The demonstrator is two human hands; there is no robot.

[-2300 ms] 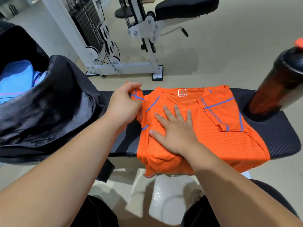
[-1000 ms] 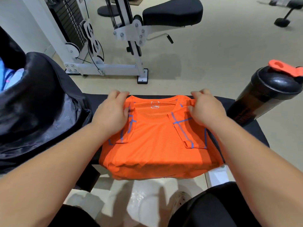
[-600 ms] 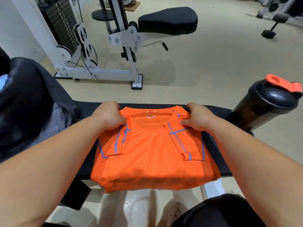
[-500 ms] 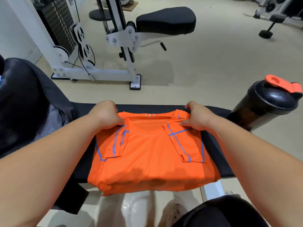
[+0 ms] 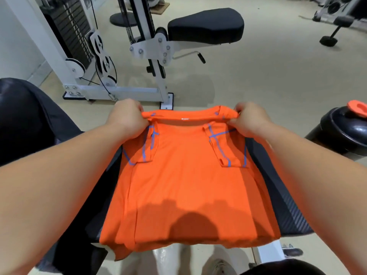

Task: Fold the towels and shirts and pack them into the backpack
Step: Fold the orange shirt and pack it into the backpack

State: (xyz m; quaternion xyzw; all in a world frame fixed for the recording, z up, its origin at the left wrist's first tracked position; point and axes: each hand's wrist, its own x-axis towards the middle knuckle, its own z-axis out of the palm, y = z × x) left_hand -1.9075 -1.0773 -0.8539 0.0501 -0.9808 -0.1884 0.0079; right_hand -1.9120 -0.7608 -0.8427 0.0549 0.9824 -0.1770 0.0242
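Head view: your left hand (image 5: 127, 118) and right hand (image 5: 250, 122) pinch the orange shirt (image 5: 188, 185) by its collar corners at 12 o'clock; its length runs to 6 o'clock across the bench (image 5: 286, 212), toward you.

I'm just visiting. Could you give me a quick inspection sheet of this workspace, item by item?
Surface: black padded bench, orange shirt spread across it.
Job's things: orange shirt, sleeves folded in; black backpack at left.
Clutter: black shaker bottle with orange lid, at right.
Hands: left hand and right hand each pinch the shirt's collar edge.
Cables: black cable on the weight machine.
Surroundings: gym floor, weight machine, padded seat.
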